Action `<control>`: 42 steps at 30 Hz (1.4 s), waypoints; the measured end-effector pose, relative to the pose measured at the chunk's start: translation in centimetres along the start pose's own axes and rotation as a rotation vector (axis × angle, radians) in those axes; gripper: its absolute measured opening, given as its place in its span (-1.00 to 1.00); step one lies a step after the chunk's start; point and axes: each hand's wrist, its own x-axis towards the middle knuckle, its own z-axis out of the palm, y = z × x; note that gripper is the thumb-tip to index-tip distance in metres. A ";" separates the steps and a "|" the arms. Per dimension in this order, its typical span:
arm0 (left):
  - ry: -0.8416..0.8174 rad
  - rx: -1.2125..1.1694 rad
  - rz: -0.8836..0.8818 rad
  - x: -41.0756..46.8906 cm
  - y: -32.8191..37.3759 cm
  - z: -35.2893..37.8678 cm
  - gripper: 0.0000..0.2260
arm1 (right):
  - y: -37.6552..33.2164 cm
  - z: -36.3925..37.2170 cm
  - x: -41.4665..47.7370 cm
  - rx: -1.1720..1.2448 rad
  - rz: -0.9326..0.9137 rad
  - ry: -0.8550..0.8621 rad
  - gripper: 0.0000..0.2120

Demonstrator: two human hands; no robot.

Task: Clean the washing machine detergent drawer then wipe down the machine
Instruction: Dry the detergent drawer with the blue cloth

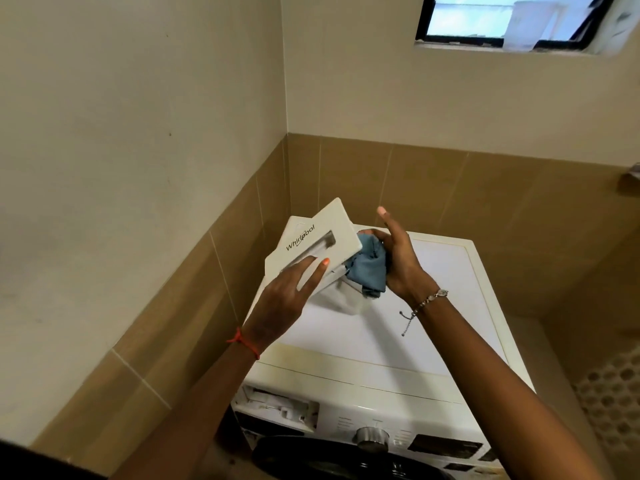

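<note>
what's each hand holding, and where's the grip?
Left hand holds the detergent drawer by its front panel, fingers across the handle recess. Right hand holds a bunched blue cloth against the drawer's body.

**Painted nails, a thread and a chain**

The left hand (277,303) shows one coral-orange nail (325,261) at a fingertip. Back from the fingers, round the wrist, runs a thin red-orange thread bracelet (246,342) with a short loose end sticking out at the outer side.

The right hand (400,261) shows a paler pink nail (381,211) on its raised fingertip. Back from those fingers, a fine silver chain bracelet (429,299) circles the wrist. It carries a small oval piece on top, and a slack chain tail (406,323) ends in a tiny bead. Both forearms are bare.
</note>
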 end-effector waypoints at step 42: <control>-0.417 -1.080 -1.173 -7.1 -0.2 3.0 -0.44 | 13.1 -11.3 -3.7 -0.382 0.166 0.385 -0.84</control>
